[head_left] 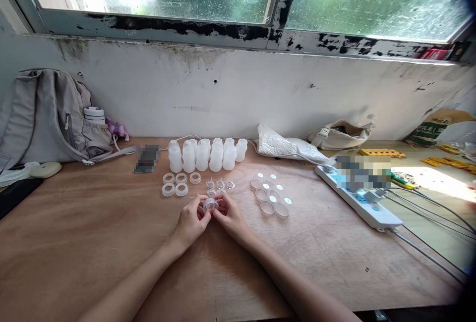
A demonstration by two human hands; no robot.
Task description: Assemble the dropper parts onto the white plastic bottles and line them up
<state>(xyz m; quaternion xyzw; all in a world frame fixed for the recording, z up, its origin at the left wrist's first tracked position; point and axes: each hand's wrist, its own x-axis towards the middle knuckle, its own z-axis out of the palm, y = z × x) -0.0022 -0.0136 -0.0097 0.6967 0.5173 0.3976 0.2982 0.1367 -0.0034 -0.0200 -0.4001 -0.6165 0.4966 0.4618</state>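
My left hand and my right hand meet at the middle of the table, fingers closed round a translucent bottle collar ring. Something clear shows inside the ring, perhaps a nipple; I cannot tell for sure. Just beyond my fingertips lie several clear bottle nipples, partly hidden by my hands. To the left are several loose white collar rings. On the right, several clear round caps lie beside small white discs. Frosted baby bottles stand in rows behind the rings.
A pixelated dark phone-like object lies left of the bottles, near a grey backpack. At the right sits a white power strip with cables. White plastic packaging and a beige bag rest along the wall.
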